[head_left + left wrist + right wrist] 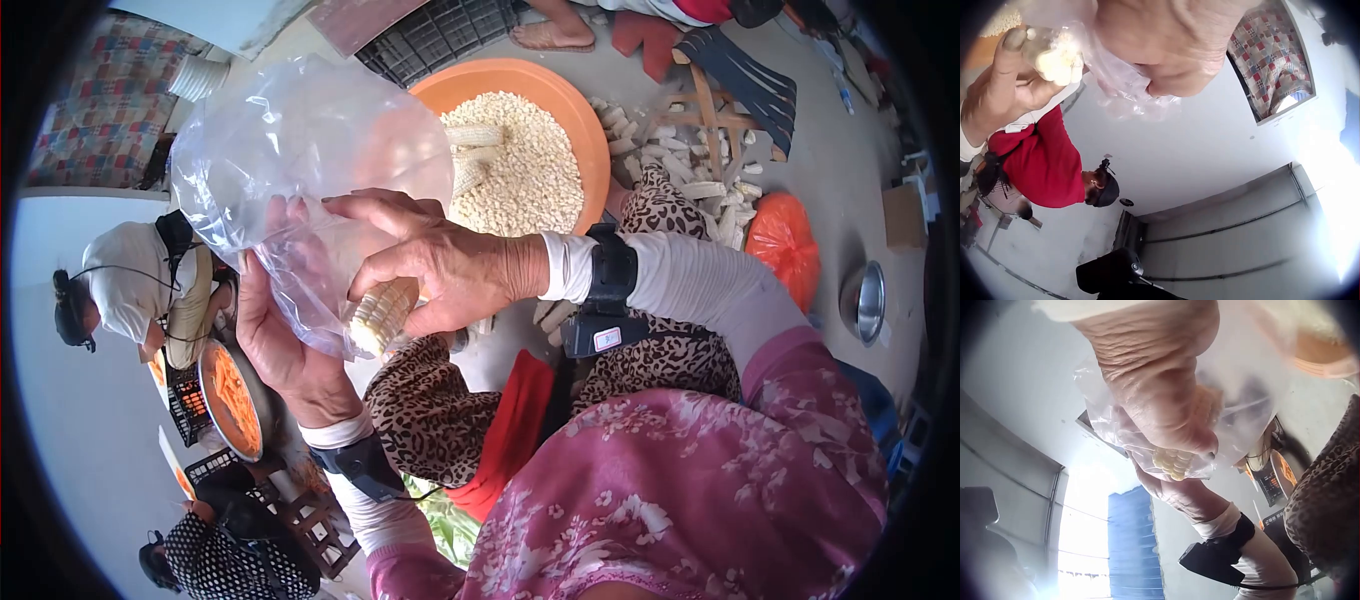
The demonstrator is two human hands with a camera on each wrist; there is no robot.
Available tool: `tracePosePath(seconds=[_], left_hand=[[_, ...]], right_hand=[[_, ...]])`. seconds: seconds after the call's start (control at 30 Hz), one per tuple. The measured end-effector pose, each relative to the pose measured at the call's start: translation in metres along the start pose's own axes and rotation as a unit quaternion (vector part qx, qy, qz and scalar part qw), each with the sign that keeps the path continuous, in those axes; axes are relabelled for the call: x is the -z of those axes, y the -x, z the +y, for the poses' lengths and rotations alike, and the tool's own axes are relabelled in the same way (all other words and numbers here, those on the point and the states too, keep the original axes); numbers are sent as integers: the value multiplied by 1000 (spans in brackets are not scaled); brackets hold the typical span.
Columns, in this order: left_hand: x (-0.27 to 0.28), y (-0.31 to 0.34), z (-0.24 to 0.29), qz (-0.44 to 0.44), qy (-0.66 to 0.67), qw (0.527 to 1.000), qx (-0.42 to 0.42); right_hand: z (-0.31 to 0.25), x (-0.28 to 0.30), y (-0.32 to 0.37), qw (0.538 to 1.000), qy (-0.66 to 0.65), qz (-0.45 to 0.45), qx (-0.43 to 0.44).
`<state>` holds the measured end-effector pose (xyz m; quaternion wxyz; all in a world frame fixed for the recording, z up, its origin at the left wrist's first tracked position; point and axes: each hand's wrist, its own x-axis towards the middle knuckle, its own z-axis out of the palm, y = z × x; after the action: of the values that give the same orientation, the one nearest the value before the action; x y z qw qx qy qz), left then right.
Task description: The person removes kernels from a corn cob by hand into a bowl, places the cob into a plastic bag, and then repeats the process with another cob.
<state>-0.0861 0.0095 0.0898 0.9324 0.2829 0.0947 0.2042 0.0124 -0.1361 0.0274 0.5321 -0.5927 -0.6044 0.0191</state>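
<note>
Our left hand (pixel 285 350) cups the clear thin plastic bag (pixel 290 150) from below, fingers curled into its lower folds, at about 9 o'clock from the middle of the head view. Our right hand (pixel 440 262) comes in from 3 o'clock and clamps the pale stubby corn cob (pixel 380 315) between thumb and fingers, with film bunched round it. Whether the cob lies fully inside the bag we cannot tell. The bag's loose upper part billows towards 11 o'clock. At 12 o'clock, beyond the hands, sits the round orange plastic basin (pixel 520 75) heaped with white loose corn kernels (pixel 525 180), and stripped cobs (pixel 690 165) lie on the floor at 2 o'clock.

We judge the cob stiff, light and knobbly, so it grips well round its middle. The film looks limp, slick and easy to tear, so it is best taken in gathered folds near the rim, not by one stretched layer
</note>
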Motion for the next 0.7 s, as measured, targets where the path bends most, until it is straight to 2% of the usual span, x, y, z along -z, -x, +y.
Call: tracePosePath(seconds=[0.17,0.23,0.3,0.33,0.4,0.43,0.47,0.5,0.53,0.6,0.7], left_hand=[[-1,5,3,8,19,1000,24],[-2,5,3,17,22,999,30],[-5,4,2,36,-87,995,-28],[-4,3,4,37,-87,995,-30],[1,1,11,-59,-192,974,-109],[0,1,14,-63,-206,967,-137],[5,-1,18,-61,-205,967,-140],[13,-4,23,-36,-265,945,-187],[22,-7,27,-10,-323,917,-234],[34,-9,27,-17,-333,914,-230],[53,-17,15,16,-385,906,-176]], right_hand=[[1,-5,-2,1000,-22,-13,10],[3,-4,-3,998,-49,-22,-22],[3,5,-4,993,-97,-38,-47],[2,12,-5,985,-144,-52,-73],[2,27,-7,987,-138,-50,-72],[3,36,-9,988,-132,-52,-56],[5,42,-10,990,-127,-55,-39],[9,45,-10,987,-154,-29,-29],[8,60,-12,980,-183,-59,-46],[14,73,-8,949,-305,-40,-72],[10,105,-3,939,-329,-30,-100]])
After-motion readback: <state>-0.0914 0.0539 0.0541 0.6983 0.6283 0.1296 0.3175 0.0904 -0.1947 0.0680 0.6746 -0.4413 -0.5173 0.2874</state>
